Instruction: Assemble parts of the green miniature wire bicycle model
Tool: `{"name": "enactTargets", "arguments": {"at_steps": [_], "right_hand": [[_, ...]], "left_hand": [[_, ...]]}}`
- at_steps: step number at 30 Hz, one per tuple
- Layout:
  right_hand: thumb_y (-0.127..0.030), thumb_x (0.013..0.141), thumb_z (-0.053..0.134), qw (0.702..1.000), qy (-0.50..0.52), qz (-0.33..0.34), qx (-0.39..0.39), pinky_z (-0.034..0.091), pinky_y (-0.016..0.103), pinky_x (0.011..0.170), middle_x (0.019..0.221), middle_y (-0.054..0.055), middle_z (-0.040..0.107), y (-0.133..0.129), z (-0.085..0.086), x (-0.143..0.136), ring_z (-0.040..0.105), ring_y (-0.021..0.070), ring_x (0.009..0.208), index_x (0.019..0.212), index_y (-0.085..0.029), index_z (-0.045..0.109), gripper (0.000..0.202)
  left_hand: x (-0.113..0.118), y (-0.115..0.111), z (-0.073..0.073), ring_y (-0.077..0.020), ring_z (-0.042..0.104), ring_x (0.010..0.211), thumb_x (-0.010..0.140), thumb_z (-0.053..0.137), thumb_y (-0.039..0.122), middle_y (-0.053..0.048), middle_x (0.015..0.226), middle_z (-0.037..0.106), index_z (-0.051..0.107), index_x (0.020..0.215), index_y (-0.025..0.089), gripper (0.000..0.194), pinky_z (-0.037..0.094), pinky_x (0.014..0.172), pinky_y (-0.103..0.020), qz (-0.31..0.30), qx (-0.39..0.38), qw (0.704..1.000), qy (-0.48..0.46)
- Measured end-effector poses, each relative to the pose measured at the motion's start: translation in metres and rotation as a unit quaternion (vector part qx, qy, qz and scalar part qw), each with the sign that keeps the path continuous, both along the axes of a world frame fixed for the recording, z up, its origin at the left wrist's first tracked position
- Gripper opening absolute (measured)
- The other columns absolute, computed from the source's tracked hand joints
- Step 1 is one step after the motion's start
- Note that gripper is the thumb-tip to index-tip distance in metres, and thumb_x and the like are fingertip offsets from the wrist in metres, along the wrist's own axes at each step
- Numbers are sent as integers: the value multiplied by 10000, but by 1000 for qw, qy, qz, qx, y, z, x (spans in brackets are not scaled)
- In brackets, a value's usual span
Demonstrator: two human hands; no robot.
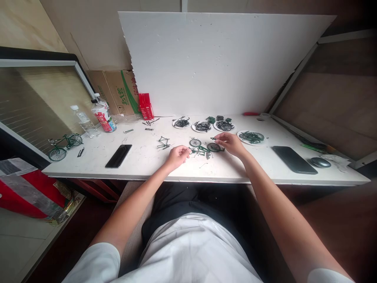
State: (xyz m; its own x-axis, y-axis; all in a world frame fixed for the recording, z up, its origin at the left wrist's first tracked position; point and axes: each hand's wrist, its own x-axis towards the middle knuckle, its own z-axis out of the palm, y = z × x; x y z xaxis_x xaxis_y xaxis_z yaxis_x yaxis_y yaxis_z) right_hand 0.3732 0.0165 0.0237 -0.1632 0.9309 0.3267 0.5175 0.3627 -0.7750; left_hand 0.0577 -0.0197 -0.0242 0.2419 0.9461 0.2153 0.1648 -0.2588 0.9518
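My left hand is closed in a pinch beside green model bicycle parts lying on the white table; what it holds, if anything, is hidden by the fingers. My right hand pinches a small dark part between thumb and fingertips, just above a loose black wheel. Between the hands lies another spoked wheel, with tiny pieces scattered around. A bare green bicycle frame rests to the left of my left hand.
Behind the hands stand white plates of dark parts and a plate of green parts. A complete model bicycle, bottles and a phone are at left. A larger dark device and a mouse lie right.
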Motion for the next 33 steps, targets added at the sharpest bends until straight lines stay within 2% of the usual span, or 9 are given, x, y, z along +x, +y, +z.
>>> {"name": "enactTargets", "arguments": {"at_steps": [7, 22, 28, 33], "right_hand": [[-664, 830, 784, 1000, -13, -5, 4, 570, 437, 869, 1105, 153, 797, 0, -1, 1, 713, 286, 908, 1091, -178, 768, 552], [-642, 909, 721, 999, -38, -2, -28, 579, 435, 938, 1153, 149, 808, -3, 0, -1, 735, 307, 1031, 1030, -188, 781, 474], [-693, 911, 697, 998, -54, 5, -20, 586, 421, 854, 1161, 154, 806, -5, 1, -2, 731, 301, 961, 1030, -189, 788, 526], [-683, 899, 720, 998, -55, 15, -30, 576, 370, 709, 1184, 145, 802, -9, 7, -8, 708, 245, 811, 1033, -196, 784, 509]], "left_hand": [[0, 1, -1, -109, 596, 562, 943, 732, 556, -61, 817, 736, 721, 997, 159, 401, 492, 546, -245, 0, 3, 1000, -4], [0, 1, -2, -108, 600, 574, 940, 748, 535, -69, 839, 748, 730, 1006, 154, 387, 491, 552, -247, 5, -1, 1000, -8], [-1, 3, -4, -111, 613, 582, 936, 755, 543, -71, 849, 750, 730, 1013, 155, 396, 503, 554, -247, 5, 0, 1000, -11], [0, 1, -2, -118, 621, 599, 932, 768, 532, -80, 854, 752, 728, 1010, 155, 387, 523, 560, -254, 11, 5, 1000, -16]]}}
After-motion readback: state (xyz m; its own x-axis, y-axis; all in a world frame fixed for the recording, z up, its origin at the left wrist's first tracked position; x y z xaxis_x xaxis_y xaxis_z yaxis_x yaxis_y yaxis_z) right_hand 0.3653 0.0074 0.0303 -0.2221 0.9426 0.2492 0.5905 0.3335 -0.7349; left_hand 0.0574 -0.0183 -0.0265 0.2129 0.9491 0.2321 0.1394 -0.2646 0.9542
